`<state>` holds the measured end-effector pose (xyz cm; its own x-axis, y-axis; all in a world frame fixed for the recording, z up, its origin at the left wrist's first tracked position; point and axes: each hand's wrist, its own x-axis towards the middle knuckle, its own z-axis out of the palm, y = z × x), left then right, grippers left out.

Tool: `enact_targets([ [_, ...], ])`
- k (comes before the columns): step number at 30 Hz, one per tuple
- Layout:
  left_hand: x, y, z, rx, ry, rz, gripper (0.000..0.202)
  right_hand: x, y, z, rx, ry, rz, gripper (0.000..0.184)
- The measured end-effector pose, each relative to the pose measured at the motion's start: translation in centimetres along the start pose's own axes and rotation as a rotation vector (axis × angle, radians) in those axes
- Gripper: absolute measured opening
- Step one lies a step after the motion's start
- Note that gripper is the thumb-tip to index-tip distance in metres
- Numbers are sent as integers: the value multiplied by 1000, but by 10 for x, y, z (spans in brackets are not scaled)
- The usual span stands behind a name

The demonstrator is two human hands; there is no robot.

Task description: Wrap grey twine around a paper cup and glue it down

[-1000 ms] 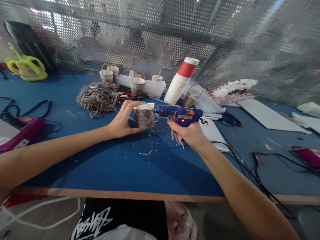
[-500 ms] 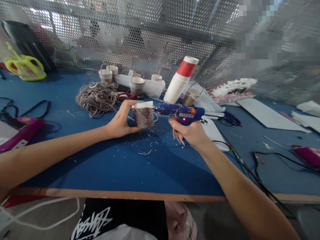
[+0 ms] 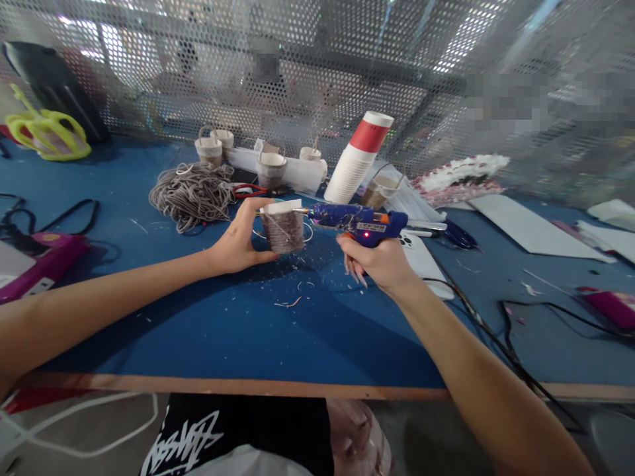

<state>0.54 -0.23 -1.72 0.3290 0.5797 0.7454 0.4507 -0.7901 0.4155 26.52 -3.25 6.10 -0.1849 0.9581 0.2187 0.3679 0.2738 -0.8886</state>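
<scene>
My left hand [image 3: 244, 239] grips a paper cup [image 3: 282, 228] wound with grey-brown cord, its white rim bare above the winding. The thumb is low on the cup and the fingers reach round its far side, partly hidden. In my right hand [image 3: 374, 261] is a blue glue gun [image 3: 354, 219] with a small red light lit. Its nozzle points left and is at the cup's upper right side, near the rim; whether it touches I cannot tell. Behind my left hand lies a heap of grey cord [image 3: 191, 195].
A tilted stack of paper cups [image 3: 352, 165] stands behind the glue gun. Several cord-wrapped cups, one a small bucket [image 3: 381, 190] with a handle, line the back. A white phone [image 3: 424, 261] lies beside my right wrist. Purple glue guns, one at left [image 3: 44, 264], and black cables flank the table.
Almost nothing differs. The cup and the glue gun have shifted only very slightly, with the nozzle still at the cup's upper side and both hands keeping their hold.
</scene>
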Motion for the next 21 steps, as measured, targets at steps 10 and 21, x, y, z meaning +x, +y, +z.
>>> enact_targets([
  [10, 0, 1, 0, -7, 1, -25, 80, 0, -1, -1, -2, 36, 24, 15],
  [21, 2, 4, 0, 18, 4, -1, 75, 2, -1, -2, -33, 70, 3, 11],
])
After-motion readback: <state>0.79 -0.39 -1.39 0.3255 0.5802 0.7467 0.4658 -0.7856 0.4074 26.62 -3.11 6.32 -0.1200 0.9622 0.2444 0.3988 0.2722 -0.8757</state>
